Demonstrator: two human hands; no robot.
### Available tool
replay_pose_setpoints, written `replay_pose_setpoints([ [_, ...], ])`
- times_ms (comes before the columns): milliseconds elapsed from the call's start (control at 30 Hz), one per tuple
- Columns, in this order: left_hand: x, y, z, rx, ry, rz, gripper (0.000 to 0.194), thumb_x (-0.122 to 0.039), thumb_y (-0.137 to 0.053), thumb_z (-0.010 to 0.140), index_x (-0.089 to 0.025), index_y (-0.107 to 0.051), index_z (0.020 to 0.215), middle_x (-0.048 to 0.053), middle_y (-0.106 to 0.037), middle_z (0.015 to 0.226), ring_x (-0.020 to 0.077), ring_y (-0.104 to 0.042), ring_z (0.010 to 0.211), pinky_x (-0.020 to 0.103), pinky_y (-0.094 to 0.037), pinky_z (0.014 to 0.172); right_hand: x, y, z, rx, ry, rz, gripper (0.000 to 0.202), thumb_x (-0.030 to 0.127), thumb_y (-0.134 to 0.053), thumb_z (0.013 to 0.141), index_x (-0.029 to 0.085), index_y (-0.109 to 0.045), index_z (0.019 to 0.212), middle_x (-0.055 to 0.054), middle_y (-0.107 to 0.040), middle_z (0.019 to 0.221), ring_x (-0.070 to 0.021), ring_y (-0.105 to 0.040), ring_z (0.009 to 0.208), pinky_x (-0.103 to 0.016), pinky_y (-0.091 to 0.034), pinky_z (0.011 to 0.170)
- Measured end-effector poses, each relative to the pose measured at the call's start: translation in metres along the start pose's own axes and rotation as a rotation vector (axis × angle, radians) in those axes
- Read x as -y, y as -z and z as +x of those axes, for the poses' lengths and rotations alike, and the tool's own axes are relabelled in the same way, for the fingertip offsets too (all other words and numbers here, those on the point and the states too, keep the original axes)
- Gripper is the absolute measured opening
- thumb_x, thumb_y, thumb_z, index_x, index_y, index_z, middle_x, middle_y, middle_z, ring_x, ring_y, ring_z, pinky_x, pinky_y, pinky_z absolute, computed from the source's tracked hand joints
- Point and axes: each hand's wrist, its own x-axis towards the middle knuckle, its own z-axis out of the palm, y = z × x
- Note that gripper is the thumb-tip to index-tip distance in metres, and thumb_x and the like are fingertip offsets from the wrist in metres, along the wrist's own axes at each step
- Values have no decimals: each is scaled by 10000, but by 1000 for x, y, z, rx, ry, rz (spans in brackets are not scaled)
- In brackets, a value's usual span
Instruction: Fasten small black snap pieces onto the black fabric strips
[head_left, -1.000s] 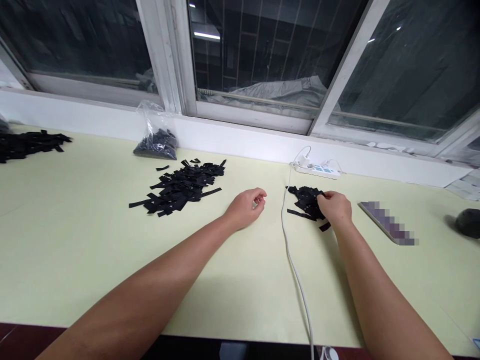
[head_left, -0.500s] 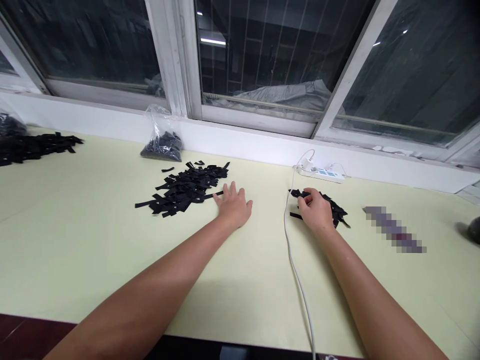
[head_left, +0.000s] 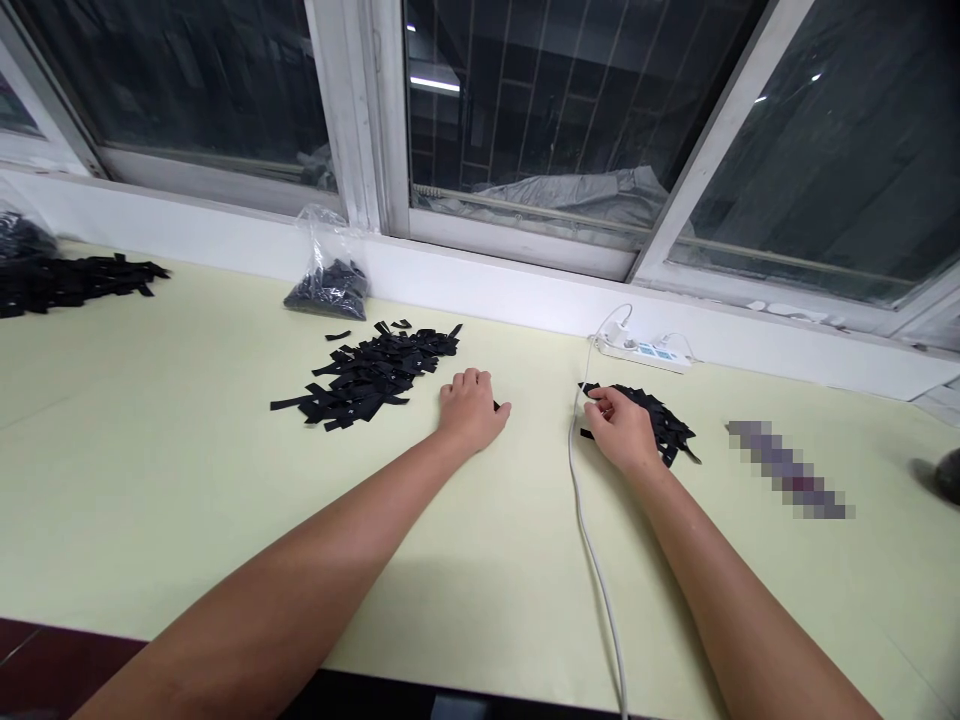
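My left hand (head_left: 472,410) rests on the table with its fingers curled, just right of a loose heap of black fabric strips (head_left: 367,375). A bit of a black strip shows between its thumb and fingers; the rest is under the hand. My right hand (head_left: 622,428) is over the left part of a smaller heap of black strips (head_left: 667,425). Its thumb and fingers are bent together beside the white cord (head_left: 574,470). Whatever lies between those fingertips is too small or hidden to make out.
A clear plastic bag of black pieces (head_left: 330,290) stands against the wall. More black strips (head_left: 82,282) lie at far left. A white power strip (head_left: 649,355) sits behind the right heap, its cord running to the table's front edge. A blurred-out long item (head_left: 787,470) lies right.
My left hand has drawn slightly right, its spread fingers now curled round a black strip that stuck out from the heap. My right hand has shifted a little left and down.
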Motion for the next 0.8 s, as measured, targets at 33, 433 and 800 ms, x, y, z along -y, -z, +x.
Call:
replay_pose_setpoints([
  [33, 1, 0, 0, 14, -8, 1, 388, -417, -565, 875, -129, -556, 1135, 183, -570, 1219, 346, -474, 1189, 528, -356, 1028, 0, 0, 0, 1, 1, 0, 343, 379, -516, 825, 198, -682, 1064, -40, -691, 809, -183, -606, 674, -323, -434, 693],
  [433, -5, -9, -3, 89, -287, -469, 201, -144, -504, 875, -204, -628, 1022, 58, -684, 1086, 201, -642, 998, 359, -515, 911, 21, -7, -12, 107, 133, 124, 312, 412, -532, 851, 197, -697, 1006, -23, -667, 749, -165, -574, 637, -304, -439, 655],
  [800, -12, -6, -11, 268, -298, -643, 445, -173, -466, 926, -278, -450, 1358, 76, -683, 1256, 187, -683, 1058, 354, -522, 926, 33, -14, -20, 200, 281, 283, 284, 430, -618, 844, 228, -687, 1031, -78, -680, 1074, -177, -626, 799, -309, -504, 678],
])
